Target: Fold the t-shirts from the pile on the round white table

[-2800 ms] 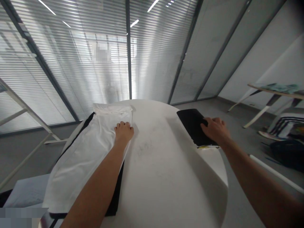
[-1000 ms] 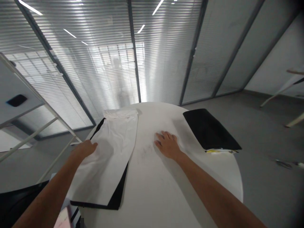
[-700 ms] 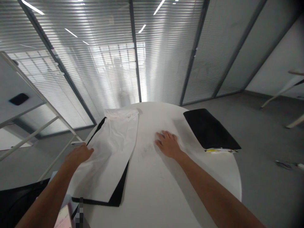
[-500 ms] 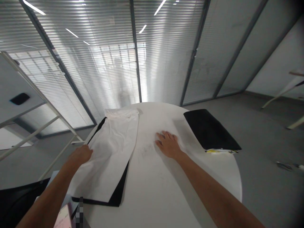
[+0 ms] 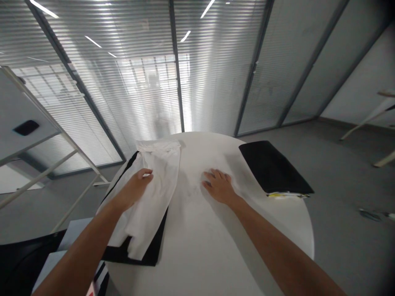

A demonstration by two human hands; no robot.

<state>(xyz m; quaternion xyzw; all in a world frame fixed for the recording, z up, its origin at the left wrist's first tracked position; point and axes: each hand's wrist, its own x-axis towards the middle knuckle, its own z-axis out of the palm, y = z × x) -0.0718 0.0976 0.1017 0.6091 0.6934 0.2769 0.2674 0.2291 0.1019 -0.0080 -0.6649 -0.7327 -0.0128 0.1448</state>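
Observation:
A white garment [image 5: 160, 181] with a gathered waistband at its far end, looking like shorts or trousers, lies on black cloth [image 5: 151, 250] at the table's left side. My left hand [image 5: 137, 189] is over the garment's middle, thumb and forefinger pinched together on the white fabric. Below that hand the fabric is drawn into folds, and its near hem is uneven. My right hand [image 5: 218, 186] rests palm down on the white round table [image 5: 197, 230], fingers spread, holding nothing. A folded black cloth item [image 5: 274, 168] lies to its right, with yellow and white layers showing at its near edge.
Light blue and dark items [image 5: 52, 263] sit at the lower left, beside the table. A whiteboard on a pale frame [image 5: 74, 144] stands at the left. Glass partitions with blinds [image 5: 210, 82] rise beyond the table. Pale furniture legs [image 5: 361, 123] show at the right.
My left hand has moved right and away from me, from the garment's left edge to over its middle, pulling fabric along and creasing it. My right hand has stayed put.

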